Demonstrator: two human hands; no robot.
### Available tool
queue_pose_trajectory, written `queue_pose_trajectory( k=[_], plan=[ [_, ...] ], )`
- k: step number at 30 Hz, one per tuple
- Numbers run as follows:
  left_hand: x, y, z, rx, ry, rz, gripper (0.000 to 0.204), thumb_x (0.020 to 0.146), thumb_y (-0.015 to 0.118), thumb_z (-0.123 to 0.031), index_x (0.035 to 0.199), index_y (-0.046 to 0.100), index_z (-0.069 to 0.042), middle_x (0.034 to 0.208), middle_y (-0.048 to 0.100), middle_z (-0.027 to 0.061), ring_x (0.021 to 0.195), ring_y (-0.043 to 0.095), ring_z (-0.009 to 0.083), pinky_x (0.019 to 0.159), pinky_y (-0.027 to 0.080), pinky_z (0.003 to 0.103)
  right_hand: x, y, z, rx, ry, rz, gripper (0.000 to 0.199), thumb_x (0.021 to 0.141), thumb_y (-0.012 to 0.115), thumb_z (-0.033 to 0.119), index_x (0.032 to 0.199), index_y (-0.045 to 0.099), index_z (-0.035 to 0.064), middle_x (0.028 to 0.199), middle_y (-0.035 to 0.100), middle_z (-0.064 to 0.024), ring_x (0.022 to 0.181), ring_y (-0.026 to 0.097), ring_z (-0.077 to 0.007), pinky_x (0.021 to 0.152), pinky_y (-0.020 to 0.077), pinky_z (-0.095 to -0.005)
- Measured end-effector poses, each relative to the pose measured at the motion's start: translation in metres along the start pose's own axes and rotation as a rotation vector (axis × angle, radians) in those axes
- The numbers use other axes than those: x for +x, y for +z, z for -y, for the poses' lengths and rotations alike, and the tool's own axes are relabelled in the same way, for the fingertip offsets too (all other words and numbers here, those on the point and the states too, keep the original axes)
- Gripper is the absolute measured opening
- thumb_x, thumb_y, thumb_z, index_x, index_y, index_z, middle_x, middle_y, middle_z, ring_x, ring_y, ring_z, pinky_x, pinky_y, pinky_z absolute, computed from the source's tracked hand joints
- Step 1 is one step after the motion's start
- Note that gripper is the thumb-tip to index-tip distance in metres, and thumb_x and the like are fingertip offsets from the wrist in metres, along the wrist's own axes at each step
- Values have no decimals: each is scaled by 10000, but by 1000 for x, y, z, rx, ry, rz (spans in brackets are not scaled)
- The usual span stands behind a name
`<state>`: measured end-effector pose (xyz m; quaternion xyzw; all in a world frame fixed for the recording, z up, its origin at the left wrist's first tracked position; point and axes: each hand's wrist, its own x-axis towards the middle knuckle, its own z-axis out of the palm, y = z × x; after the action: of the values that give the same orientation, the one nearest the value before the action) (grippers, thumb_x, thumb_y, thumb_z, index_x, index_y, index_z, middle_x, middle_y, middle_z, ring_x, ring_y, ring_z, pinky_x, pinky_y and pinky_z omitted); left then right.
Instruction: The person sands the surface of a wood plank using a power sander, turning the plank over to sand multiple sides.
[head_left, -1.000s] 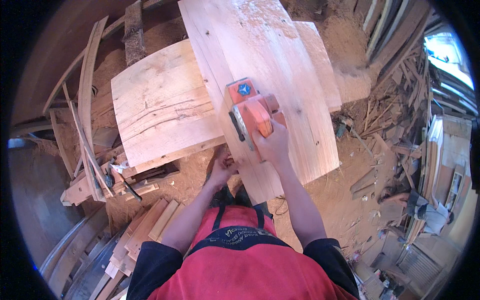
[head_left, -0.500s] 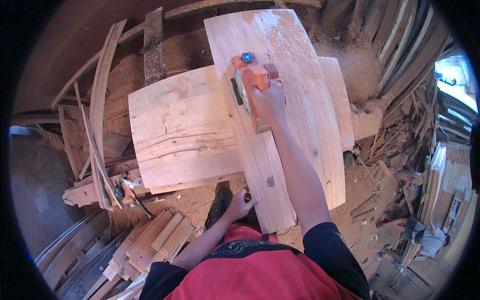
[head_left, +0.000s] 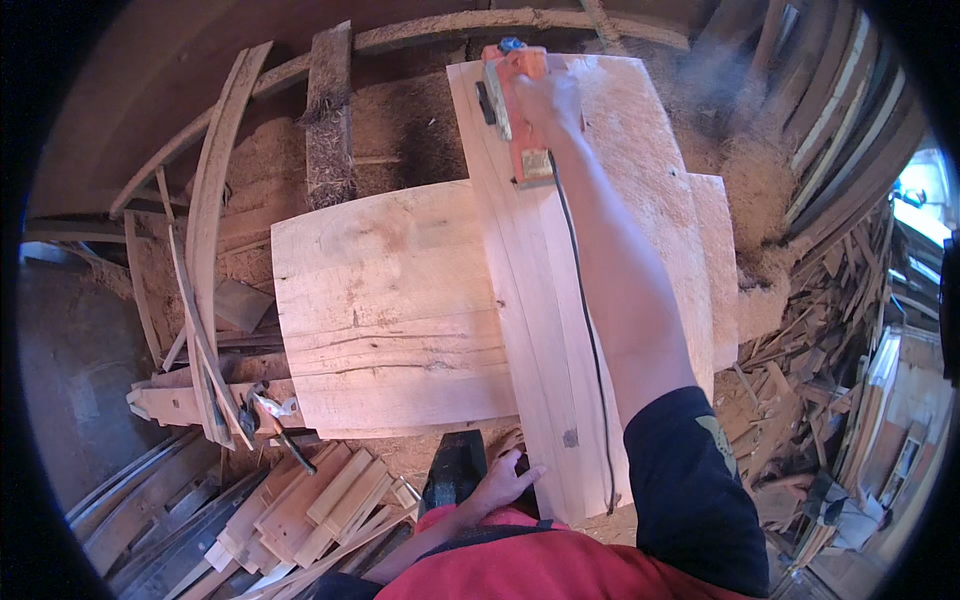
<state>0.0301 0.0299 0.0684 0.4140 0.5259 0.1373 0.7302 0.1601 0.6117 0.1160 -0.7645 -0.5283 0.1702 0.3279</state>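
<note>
An orange electric planer [head_left: 528, 115] with a blue knob at its front rests on the far end of a long, wide wooden panel [head_left: 545, 330]. My right hand [head_left: 552, 103] grips its top handle, with the arm stretched far forward. From the planer's rear a black cord [head_left: 585, 300] trails along the panel toward me. At the panel's near left edge is my left hand [head_left: 503, 487], fingers apart and the thumb at the wood's edge; some fingers are partly hidden. Beneath the panel lies another broad wooden panel [head_left: 395, 320], set crosswise, with dark cracks.
Long wooden strips [head_left: 215, 220] lean at the left, near a hammer-like tool with a dark handle [head_left: 293, 450]. Cut boards [head_left: 315, 510] are piled lower left. Sawdust [head_left: 755, 195] and scrap wood [head_left: 830, 300] heap up at the right.
My right hand has pushed the planer forward to the panel's far end. The cord now shows along the panel. My left hand stays by the near edge, and the view has shifted.
</note>
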Motion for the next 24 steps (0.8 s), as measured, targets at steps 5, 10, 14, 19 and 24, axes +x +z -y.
queue_pose_trajectory(
  k=[5, 10, 14, 19, 24],
  plan=[
    [0, 4, 16, 65, 18, -39, 587, 912, 691, -498, 1120, 622, 47, 982, 683, 297, 965, 689, 380, 841, 526, 455, 31, 10, 53, -119, -109, -162, 609, 739, 701, 416, 1137, 679, -44, 1014, 715, -277, 989, 713, -358, 844, 550, -430],
    [2, 0, -5, 86, 9, -32, 460, 925, 716, -374, 1113, 642, 39, 955, 705, 234, 905, 709, 285, 799, 546, 409, 34, -21, 38, -3, -84, 110, 530, 898, 540, 598, 1160, 696, 163, 1065, 691, -296, 1108, 652, -431, 911, 512, -527],
    [17, 20, 69, -162, 63, -74, 385, 979, 645, -333, 1107, 655, 30, 1026, 718, 157, 933, 687, 230, 792, 542, 389, -78, -101, -15, 198, -242, 126, 530, 813, 662, 476, 1105, 708, 36, 1002, 718, -236, 966, 697, -351, 815, 540, -434],
    [39, 2, 57, -334, -99, -127, 566, 1065, 390, -519, 1057, 644, -13, 923, 679, 90, 840, 667, 192, 707, 551, 338, -332, -241, -145, 88, -144, 229, 313, 825, 745, 198, 1074, 695, 15, 893, 735, -89, 816, 689, -159, 735, 552, -345],
    [63, 17, 0, -369, 110, -219, 629, 1066, 389, -534, 1038, 668, 29, 1010, 684, 106, 868, 646, 162, 712, 529, 316, -592, -381, -236, 188, 306, 300, 339, 742, 769, 181, 996, 673, -23, 854, 718, -176, 783, 724, -306, 715, 559, -401]
  ],
)
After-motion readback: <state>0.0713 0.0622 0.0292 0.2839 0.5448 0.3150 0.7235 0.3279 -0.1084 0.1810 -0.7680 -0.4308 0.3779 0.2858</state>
